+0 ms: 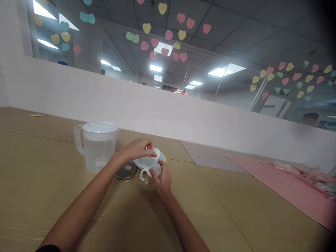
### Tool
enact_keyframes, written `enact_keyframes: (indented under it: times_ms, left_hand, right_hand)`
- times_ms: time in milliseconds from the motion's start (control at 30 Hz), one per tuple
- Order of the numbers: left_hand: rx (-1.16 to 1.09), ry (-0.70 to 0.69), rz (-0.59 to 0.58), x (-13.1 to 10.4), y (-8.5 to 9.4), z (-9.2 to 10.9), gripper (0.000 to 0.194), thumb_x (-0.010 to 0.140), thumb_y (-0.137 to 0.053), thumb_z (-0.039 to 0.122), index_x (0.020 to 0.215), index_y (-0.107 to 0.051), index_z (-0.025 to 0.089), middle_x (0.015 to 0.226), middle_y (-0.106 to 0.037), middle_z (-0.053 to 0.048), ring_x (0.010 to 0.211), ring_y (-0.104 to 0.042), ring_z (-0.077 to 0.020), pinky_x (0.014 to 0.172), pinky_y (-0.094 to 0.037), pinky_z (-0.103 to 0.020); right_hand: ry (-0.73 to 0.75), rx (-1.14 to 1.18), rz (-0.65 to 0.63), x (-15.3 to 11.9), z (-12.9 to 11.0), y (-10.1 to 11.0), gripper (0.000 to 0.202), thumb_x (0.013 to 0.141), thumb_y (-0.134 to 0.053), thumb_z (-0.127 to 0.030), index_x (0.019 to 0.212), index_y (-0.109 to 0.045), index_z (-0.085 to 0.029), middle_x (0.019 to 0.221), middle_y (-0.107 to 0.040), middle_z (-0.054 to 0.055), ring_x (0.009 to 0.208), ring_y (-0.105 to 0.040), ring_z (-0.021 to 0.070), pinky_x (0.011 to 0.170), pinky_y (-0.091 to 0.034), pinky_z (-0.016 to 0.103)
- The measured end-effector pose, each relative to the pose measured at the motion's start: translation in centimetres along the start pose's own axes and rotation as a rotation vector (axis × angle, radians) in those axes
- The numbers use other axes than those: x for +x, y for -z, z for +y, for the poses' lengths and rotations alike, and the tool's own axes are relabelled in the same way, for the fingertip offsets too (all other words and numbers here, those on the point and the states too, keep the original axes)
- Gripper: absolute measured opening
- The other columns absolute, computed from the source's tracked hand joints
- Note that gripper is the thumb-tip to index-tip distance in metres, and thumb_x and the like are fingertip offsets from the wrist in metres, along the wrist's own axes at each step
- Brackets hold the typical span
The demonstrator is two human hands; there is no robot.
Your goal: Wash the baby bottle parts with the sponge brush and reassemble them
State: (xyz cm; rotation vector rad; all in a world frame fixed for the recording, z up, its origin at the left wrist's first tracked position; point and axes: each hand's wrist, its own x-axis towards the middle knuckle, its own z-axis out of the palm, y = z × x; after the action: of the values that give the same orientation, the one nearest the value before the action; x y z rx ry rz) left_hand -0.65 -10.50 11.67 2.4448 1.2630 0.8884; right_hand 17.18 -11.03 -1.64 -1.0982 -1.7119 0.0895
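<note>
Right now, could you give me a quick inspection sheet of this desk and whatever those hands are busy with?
Surface: wooden table, seams visible.
Job's things: small clear handled cup; white lid; pale plate behind.
Clutter: clear lidded pitcher; metal lid; pink mat with blurred items.
Fingers: left hand pinches the white lid; right hand holds the cup.
Cables: nothing seen.
Surroundings: white partition; glass with heart stickers; a person's head far right.

pitcher (97, 147) – clear, white lid | table (52, 182) – tan woodgrain | mat (283, 185) – pink | plate (145, 162) – pale blue
</note>
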Motion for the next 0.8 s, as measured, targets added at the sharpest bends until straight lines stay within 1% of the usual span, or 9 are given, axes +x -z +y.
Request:
enact_keyframes:
  times_ms: [100,167,200,267,333,400,533,700,800]
  left_hand:
    - [-0.041,-0.027,-0.044,0.0,-0.1,-0.1,0.038,0.072,-0.056,0.054,0.076,-0.061,0.017,0.069,-0.062,-0.001,0.064,-0.052,-0.014,0.054,-0.032,-0.023]
    - [-0.1,-0.045,-0.088,0.1,-0.2,0.0,0.039,0.075,-0.052,0.055,0.078,-0.06,0.017,0.063,-0.059,0.001,0.057,-0.05,-0.0124,0.053,-0.031,-0.023]
    - [-0.13,-0.057,-0.093,0.1,-0.3,0.0,0.039,0.077,-0.05,0.055,0.08,-0.06,0.017,0.061,-0.058,0.002,0.056,-0.049,-0.0119,0.052,-0.032,-0.022]
    - [-0.186,-0.09,-0.055,0.4,-0.7,0.0,0.038,0.08,-0.048,0.053,0.081,-0.059,0.016,0.061,-0.057,0.002,0.057,-0.049,-0.0117,0.055,-0.034,-0.022]
    - [-0.257,-0.121,0.002,0.8,-1.1,-0.2,0.038,0.081,-0.046,0.051,0.081,-0.059,0.016,0.066,-0.057,0.001,0.063,-0.051,-0.0124,0.059,-0.037,-0.022]
    - [-0.355,-0.128,0.035,1.2,-1.6,-0.5,0.039,0.082,-0.044,0.052,0.08,-0.058,0.015,0.067,-0.056,0.0,0.065,-0.051,-0.0128,0.061,-0.038,-0.023]
    - [-0.579,-0.124,0.069,1.7,-2.2,-1.0,0.038,0.081,-0.047,0.051,0.073,-0.054,0.015,0.061,-0.047,0.003,0.061,-0.045,-0.0105,0.06,-0.037,-0.022]
    - [-0.86,-0.137,0.091,2.0,-2.7,-1.0,0.034,0.077,-0.056,0.047,0.072,-0.054,0.013,0.059,-0.044,0.004,0.056,-0.04,-0.0071,0.055,-0.033,-0.021]
    - [-1.023,-0.128,0.097,2.0,-3.1,-0.8,0.033,0.074,-0.061,0.044,0.07,-0.053,0.013,0.061,-0.045,0.004,0.055,-0.039,-0.006,0.053,-0.033,-0.02]
  right_hand:
    - [0.028,0.087,0.021,1.0,-0.8,0.6,0.054,0.084,-0.049,-0.045,0.129,-0.04,-0.017,0.119,-0.055,0.011,0.111,-0.05,0.0225,0.095,-0.039,0.04]
    - [0.06,0.15,-0.011,2.1,-1.5,1.1,0.055,0.084,-0.048,-0.043,0.132,-0.037,-0.018,0.124,-0.053,0.011,0.113,-0.05,0.0218,0.097,-0.039,0.038]
    - [0.07,0.185,-0.034,2.7,-1.9,1.3,0.053,0.084,-0.048,-0.043,0.131,-0.039,-0.019,0.124,-0.053,0.01,0.113,-0.05,0.0214,0.096,-0.039,0.037]
    - [0.065,0.269,-0.056,3.8,-2.7,1.6,0.048,0.084,-0.05,-0.041,0.126,-0.044,-0.019,0.121,-0.055,0.009,0.108,-0.053,0.02,0.093,-0.042,0.034]
    - [0.037,0.389,-0.051,4.6,-3.4,1.7,0.044,0.082,-0.052,-0.041,0.12,-0.048,-0.019,0.115,-0.059,0.008,0.1,-0.057,0.0186,0.087,-0.045,0.032]
    - [-0.018,0.543,-0.047,5.1,-3.9,1.5,0.042,0.08,-0.054,-0.041,0.116,-0.05,-0.019,0.108,-0.061,0.007,0.093,-0.059,0.0179,0.081,-0.048,0.03]
    - [-0.14,0.784,-0.073,5.9,-4.5,1.4,0.042,0.078,-0.056,-0.044,0.111,-0.052,-0.019,0.1,-0.063,0.006,0.081,-0.06,0.0164,0.072,-0.05,0.029]
    - [-0.178,0.869,-0.181,6.6,-5.0,2.0,0.045,0.076,-0.052,-0.051,0.108,-0.054,-0.018,0.095,-0.063,0.007,0.076,-0.058,0.0161,0.069,-0.05,0.031]
    - [-0.196,0.912,-0.195,6.8,-5.3,2.4,0.044,0.077,-0.051,-0.051,0.106,-0.056,-0.018,0.095,-0.063,0.007,0.073,-0.057,0.0159,0.068,-0.05,0.032]
